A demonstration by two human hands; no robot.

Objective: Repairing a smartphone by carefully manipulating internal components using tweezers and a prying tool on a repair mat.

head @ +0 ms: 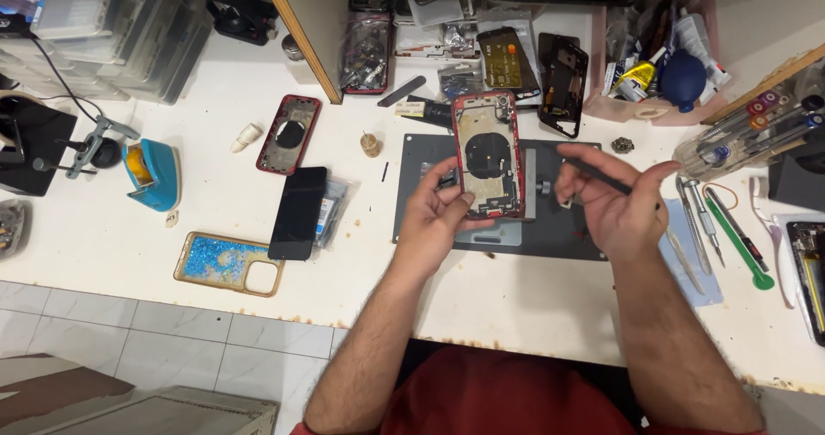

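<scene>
Opened red phone held over the dark work mat (550, 229)

Left hand (434, 220) clasps the red phone frame (488, 156) upright above the mat; right hand (619, 207), beside it, pinches a thin black tool (597, 175).

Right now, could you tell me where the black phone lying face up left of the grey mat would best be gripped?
Probably across its two long edges near the middle, coming from above. The black phone lies flat on the white bench, its right edge over a clear bag, so that side is slightly raised for fingertips.
</scene>
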